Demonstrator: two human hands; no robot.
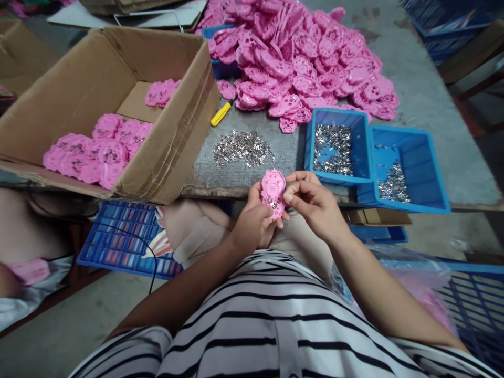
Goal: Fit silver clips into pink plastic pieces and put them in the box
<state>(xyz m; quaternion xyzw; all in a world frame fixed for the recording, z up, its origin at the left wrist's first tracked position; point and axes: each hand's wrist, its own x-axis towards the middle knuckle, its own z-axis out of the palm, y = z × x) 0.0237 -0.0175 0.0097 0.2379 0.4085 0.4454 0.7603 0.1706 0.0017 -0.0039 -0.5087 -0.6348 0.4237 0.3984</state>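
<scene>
A pink moulded plastic piece (273, 184), roughly oblong with a scalloped edge, is held upright just off the near edge of the counter, above the seated person's lap. Small silvery metal parts (272, 202) lie on its lower face. The left hand (255, 218) grips the piece from its left side, thumb across the lower front and fingers behind. The right hand (309, 194) is at the piece's right edge, thumb and forefinger bent close together; from where I stand, I cannot tell whether they grip anything.

Beyond the hands, a loose scatter of silvery metal parts (243, 148) lies on the grey, worn counter (449, 152). To the right, a blue plastic bin (340, 178) and, beside it, a second blue plastic bin (427, 168) hold more such parts. Behind the scatter rests a tool with a yellow handle (221, 114), between a large heap of pink plastic pieces (307, 58) and an open brown cardboard box (175, 126). Inside the box, other pink pieces (76, 155) lie in a cluster, several bearing metal parts. Below the counter, at left, sits a blue lattice crate (122, 266). The person wears a black-and-white striped shirt (268, 325).
</scene>
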